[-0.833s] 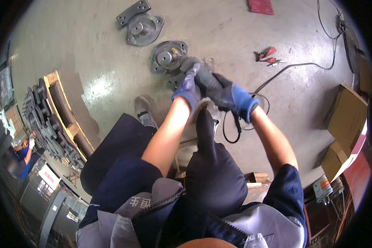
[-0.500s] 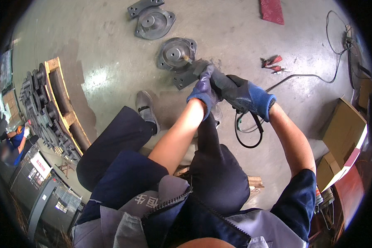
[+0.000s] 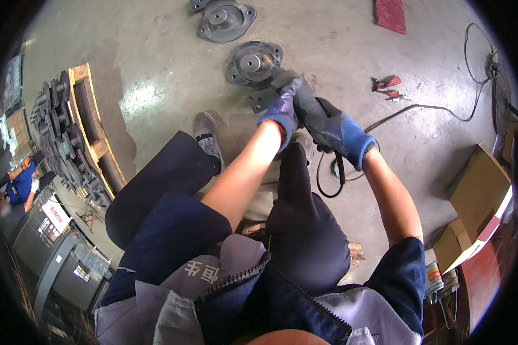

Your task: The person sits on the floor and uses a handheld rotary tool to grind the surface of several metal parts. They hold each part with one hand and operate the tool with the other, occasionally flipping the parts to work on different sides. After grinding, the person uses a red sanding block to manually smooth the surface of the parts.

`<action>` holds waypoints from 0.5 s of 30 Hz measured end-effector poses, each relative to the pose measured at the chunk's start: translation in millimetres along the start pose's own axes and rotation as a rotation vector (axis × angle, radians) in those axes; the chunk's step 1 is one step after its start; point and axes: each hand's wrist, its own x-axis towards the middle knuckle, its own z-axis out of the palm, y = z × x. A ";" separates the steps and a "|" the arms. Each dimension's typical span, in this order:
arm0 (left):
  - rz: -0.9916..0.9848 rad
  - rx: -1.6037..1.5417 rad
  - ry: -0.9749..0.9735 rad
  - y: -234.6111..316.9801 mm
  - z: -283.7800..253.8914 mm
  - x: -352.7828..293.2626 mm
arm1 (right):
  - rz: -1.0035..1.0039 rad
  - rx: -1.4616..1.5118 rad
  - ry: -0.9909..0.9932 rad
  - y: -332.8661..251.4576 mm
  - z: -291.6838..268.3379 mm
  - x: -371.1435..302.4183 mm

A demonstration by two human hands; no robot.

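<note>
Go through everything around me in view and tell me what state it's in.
Dark tool: held at a slant; running or off, unclear
Left grip: gloved, closed around its front
Right grip: gloved, closed around its rear
Near flanged part: lying flat
Far flanged part: lying flat
Black cable: slack, curving
Red-handled item: lying loose
Red sheet: spread flat
Cardboard box: open
Wooden pallet: loaded with metal parts

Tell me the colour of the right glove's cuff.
Blue; the right glove's cuff shows best in the head view.
</note>
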 end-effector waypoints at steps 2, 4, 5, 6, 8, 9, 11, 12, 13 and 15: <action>-0.025 -0.095 0.001 -12.7 0.9 -6.1 | 0.093 0.010 -0.018 -1.6 -1.6 -9.0; -0.036 -0.076 -0.036 -15.8 0.0 -13.1 | 0.031 -0.044 -0.009 12.7 -1.8 -9.4; -0.064 -0.061 -0.024 -14.7 0.8 -9.9 | 0.016 -0.026 0.013 17.1 -0.7 -6.6; -0.081 -0.047 -0.010 -11.8 1.0 -6.4 | -0.006 -0.012 0.028 17.1 -0.3 -4.1; -0.019 0.008 -0.025 0.6 -0.4 1.9 | -0.012 0.008 0.013 7.2 3.3 1.4; 0.012 0.034 -0.030 6.4 -0.7 -1.4 | -0.013 0.018 0.004 2.6 5.8 3.2; 0.024 0.066 -0.002 11.5 -1.7 -11.2 | -0.030 0.008 0.012 3.6 10.3 6.1; 0.029 0.085 0.007 13.8 1.1 -16.2 | -0.040 0.003 0.022 4.4 11.4 7.8; 0.046 0.141 -0.012 10.8 3.3 -20.3 | 0.002 0.015 0.029 4.5 13.7 3.1; -0.042 0.132 0.039 -1.2 0.4 -28.4 | 0.091 0.037 0.037 6.5 20.2 -14.2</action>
